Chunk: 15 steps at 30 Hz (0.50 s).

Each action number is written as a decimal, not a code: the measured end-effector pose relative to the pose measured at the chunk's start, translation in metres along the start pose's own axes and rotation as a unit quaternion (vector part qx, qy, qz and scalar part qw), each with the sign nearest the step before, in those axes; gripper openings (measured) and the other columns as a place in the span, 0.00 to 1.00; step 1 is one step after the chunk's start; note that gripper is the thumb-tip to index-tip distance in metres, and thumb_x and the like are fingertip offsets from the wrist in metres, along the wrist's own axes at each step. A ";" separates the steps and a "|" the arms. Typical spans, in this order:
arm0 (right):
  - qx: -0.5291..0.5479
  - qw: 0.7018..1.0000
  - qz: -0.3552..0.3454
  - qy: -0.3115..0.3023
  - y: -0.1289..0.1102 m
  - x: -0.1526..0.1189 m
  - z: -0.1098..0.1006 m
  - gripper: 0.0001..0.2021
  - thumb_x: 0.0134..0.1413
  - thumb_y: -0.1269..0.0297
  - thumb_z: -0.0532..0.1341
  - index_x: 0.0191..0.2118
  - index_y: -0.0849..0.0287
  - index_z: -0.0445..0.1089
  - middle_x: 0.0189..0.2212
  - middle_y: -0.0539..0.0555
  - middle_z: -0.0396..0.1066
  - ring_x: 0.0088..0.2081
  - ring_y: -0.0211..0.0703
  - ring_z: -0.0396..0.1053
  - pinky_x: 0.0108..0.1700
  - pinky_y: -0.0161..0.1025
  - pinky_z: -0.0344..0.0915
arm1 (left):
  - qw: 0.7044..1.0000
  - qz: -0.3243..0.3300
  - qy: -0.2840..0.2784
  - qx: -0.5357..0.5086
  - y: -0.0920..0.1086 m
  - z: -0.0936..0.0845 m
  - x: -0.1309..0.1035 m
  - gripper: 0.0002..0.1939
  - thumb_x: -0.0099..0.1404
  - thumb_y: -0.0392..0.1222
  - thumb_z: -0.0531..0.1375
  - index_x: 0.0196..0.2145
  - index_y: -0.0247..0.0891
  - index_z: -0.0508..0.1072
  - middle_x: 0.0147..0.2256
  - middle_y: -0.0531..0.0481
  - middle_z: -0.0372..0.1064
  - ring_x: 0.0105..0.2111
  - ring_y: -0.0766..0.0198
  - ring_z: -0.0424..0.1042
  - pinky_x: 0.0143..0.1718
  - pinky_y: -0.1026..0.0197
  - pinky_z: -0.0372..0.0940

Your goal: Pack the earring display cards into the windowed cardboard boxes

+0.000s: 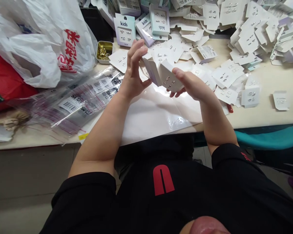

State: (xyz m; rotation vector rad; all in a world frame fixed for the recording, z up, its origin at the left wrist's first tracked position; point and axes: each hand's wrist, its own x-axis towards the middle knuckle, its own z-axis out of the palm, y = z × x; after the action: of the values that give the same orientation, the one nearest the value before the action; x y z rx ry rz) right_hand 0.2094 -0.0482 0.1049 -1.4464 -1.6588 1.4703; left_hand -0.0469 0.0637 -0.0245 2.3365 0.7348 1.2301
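My left hand (134,73) grips a small white and lilac box (152,71) between thumb and fingers, held up above the table. Close against its right side is a white earring card (170,76) with several small silver earrings on it. My right hand (190,84) pinches this card, thumb on its upper right edge and fingers underneath. Whether the card touches the box, I cannot tell. Below both hands lies a glossy white sheet (146,120). More white earring cards (169,48) are spread just behind the hands.
Several "kids" boxes (124,30) stand at the back. A large heap of earring cards (251,35) covers the back right. To the left are a gold tin (104,52) of small gold pieces, clear zip bags (80,100) and a white plastic bag (46,42).
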 end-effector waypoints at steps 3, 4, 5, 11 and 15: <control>-0.013 1.000 -0.003 -0.004 0.000 0.000 0.005 0.29 0.68 0.29 0.59 0.45 0.53 0.76 0.37 0.54 0.80 0.36 0.46 0.79 0.38 0.40 0.76 | 0.996 0.024 0.051 0.074 0.003 0.004 0.002 0.42 0.67 0.60 0.69 0.72 0.69 0.54 0.76 0.51 0.54 0.83 0.38 0.35 0.79 0.15 0.45; -0.013 1.000 -0.003 -0.006 0.001 0.001 0.006 0.29 0.69 0.29 0.58 0.46 0.53 0.76 0.36 0.54 0.80 0.35 0.45 0.79 0.37 0.39 0.76 | 0.993 0.027 0.045 0.102 0.006 0.004 0.002 0.42 0.67 0.59 0.69 0.72 0.69 0.54 0.75 0.50 0.57 0.83 0.38 0.35 0.78 0.13 0.43; -0.014 1.000 -0.002 -0.011 0.002 0.001 0.006 0.29 0.70 0.30 0.58 0.46 0.53 0.76 0.36 0.53 0.80 0.34 0.45 0.79 0.36 0.38 0.76 | 0.991 0.027 0.035 0.128 0.009 0.004 0.002 0.42 0.68 0.58 0.69 0.73 0.69 0.54 0.74 0.49 0.59 0.83 0.38 0.35 0.78 0.12 0.42; -0.030 0.999 0.008 -0.024 0.001 0.003 0.005 0.21 0.79 0.44 0.55 0.42 0.55 0.73 0.36 0.51 0.77 0.32 0.39 0.78 0.34 0.35 0.75 | 0.987 -0.015 0.014 0.160 0.029 0.001 0.003 0.35 0.69 0.54 0.66 0.70 0.73 0.61 0.72 0.49 0.62 0.82 0.36 0.35 0.78 0.15 0.41; -0.046 0.998 0.006 -0.032 -0.001 0.003 0.004 0.23 0.78 0.43 0.57 0.39 0.57 0.73 0.37 0.52 0.77 0.31 0.37 0.77 0.33 0.34 0.72 | 0.991 -0.045 -0.011 0.127 0.035 -0.001 0.005 0.38 0.66 0.52 0.67 0.70 0.74 0.63 0.71 0.49 0.63 0.82 0.35 0.34 0.78 0.14 0.42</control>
State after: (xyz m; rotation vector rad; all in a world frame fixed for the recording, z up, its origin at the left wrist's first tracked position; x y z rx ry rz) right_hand 0.2050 -0.0467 0.1035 -1.4742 -1.7803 1.4795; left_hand -0.0358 0.0391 -0.0016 2.4809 1.0307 1.1259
